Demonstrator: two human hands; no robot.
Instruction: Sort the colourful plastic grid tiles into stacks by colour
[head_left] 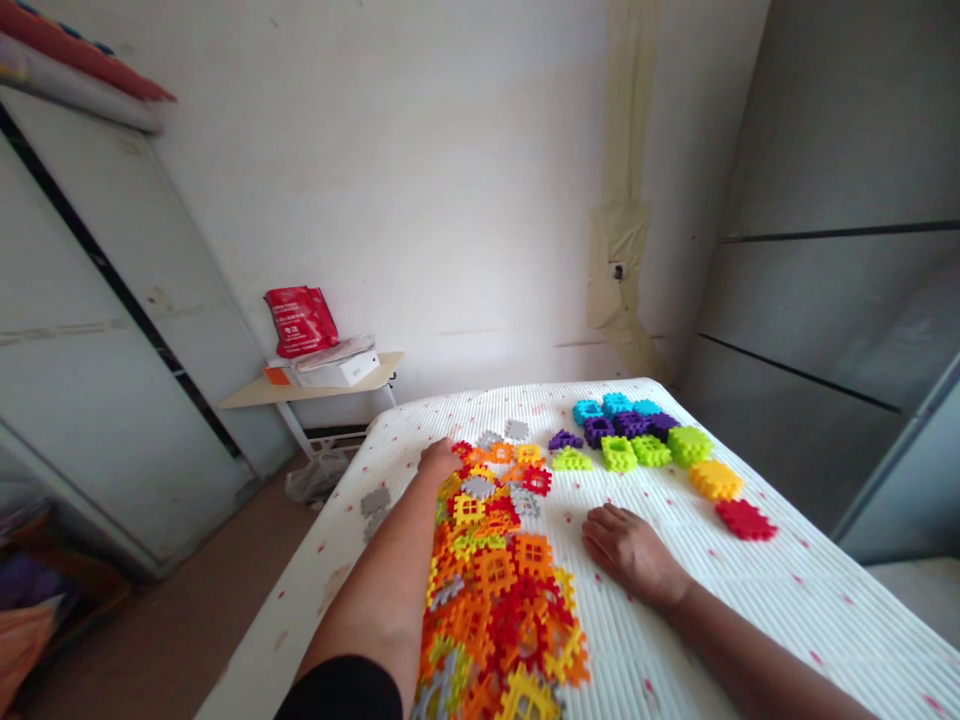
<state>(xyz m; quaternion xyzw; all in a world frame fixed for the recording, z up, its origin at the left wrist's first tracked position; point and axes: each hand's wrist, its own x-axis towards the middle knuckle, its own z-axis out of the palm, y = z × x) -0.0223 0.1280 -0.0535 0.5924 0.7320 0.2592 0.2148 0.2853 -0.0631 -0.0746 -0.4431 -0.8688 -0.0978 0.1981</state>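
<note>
Blocks (499, 590) in orange, red, yellow and grey lie in a loose heap on the bed (787, 600), running from its near edge toward the middle. The left hand (439, 460) reaches along the heap's left side to its far end, fingers curled down over the pieces there; whether they pinch one I cannot tell. The right hand (628, 552) rests palm down on the cover just right of the heap, fingers loose and holding nothing. To lift a piece cleanly from that end, I judge it best to take one lying free on top, since the pieces overlap and their toothed edges may catch and drag neighbours. Further right, well apart from the heap, sit small groups by colour: cyan (611, 407), purple (630, 425), green (649, 448), yellow (716, 480) and red (745, 520). A few grey pieces (375, 500) lie left of the forearm near the bed's edge, where the arm could knock them off. A side table (315, 390) with a red bag (300, 320) stands by the wall.
</note>
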